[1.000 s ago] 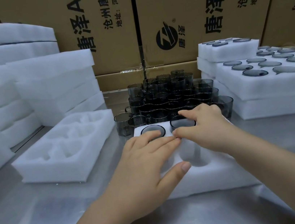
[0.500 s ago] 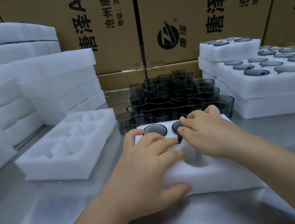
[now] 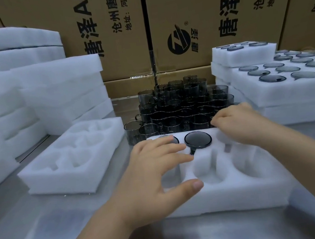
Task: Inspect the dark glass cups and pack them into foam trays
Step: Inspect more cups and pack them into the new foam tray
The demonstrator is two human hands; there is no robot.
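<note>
Your left hand (image 3: 154, 172) lay flat and spread on the foam tray (image 3: 234, 193) at the front of the table (image 3: 189, 236), fingertips over one dark glass cup (image 3: 170, 138) seated in the far row. A second cup (image 3: 198, 140) sat in the pocket beside it, handle in the slot. The near-row pockets showed bare foam. Your right hand (image 3: 238, 124) curled over the tray's far right corner; whether it gripped anything could not be told. A crowd of loose cups (image 3: 181, 108) stood just behind the tray. A second tray (image 3: 69, 172) lay to the left before foam stacks (image 3: 57, 89). The packed trays (image 3: 282, 89) rose at right, with cardboard boxes (image 3: 120, 33) behind.
</note>
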